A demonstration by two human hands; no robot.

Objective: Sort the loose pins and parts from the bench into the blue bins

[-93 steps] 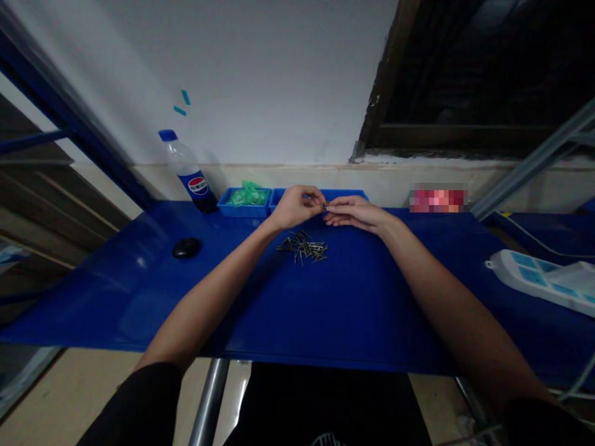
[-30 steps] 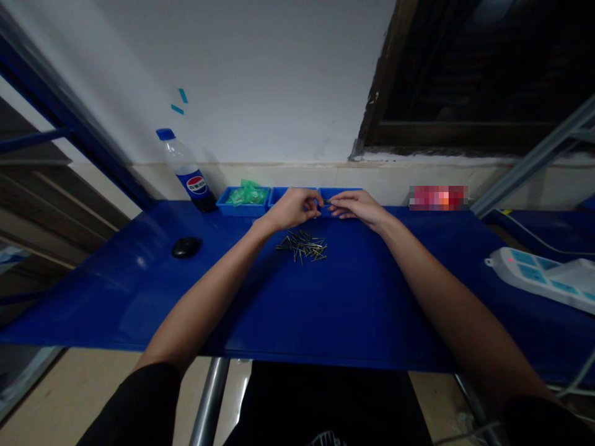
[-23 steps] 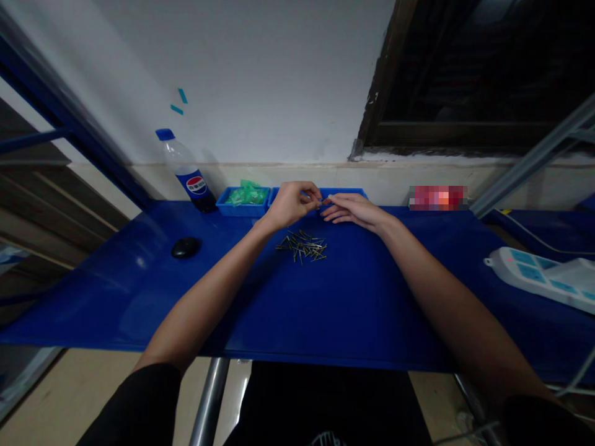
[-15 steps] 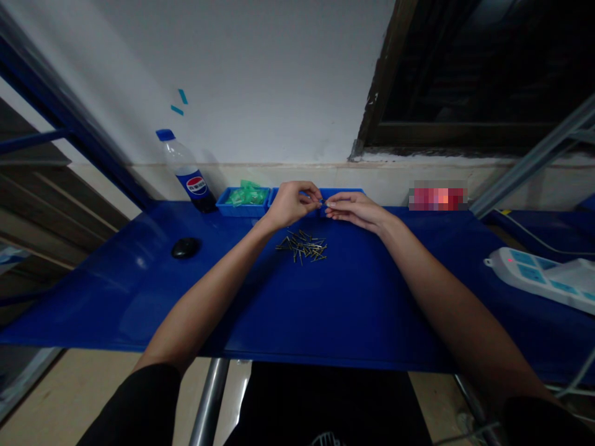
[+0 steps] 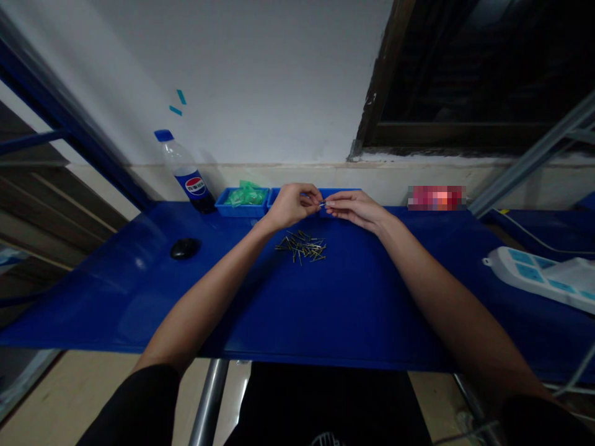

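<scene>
My left hand (image 5: 294,204) and my right hand (image 5: 356,207) meet fingertip to fingertip above the back of the blue table. Both are closed in a pinch on a small shiny metal piece (image 5: 322,204), mostly covered by the fingers, so its exact kind does not show. Just in front of them, a loose pile of thin brass-coloured metal pins (image 5: 304,247), perhaps screws, lies on the tabletop. Behind the hands stand blue bins (image 5: 344,191), partly hidden by the fingers; their contents cannot be seen.
Left of the hands, another blue bin (image 5: 242,211) holds green plastic packets (image 5: 248,196). A cola bottle (image 5: 193,179) stands beside it, with a black mouse (image 5: 184,248) nearer the table edge. A white power strip (image 5: 534,277) lies at right; a blurred red item (image 5: 437,198) sits at the back.
The hands stay almost in place, still fingertip to fingertip. The shiny piece between them shows a little more than before. The pile of pins is unchanged.
</scene>
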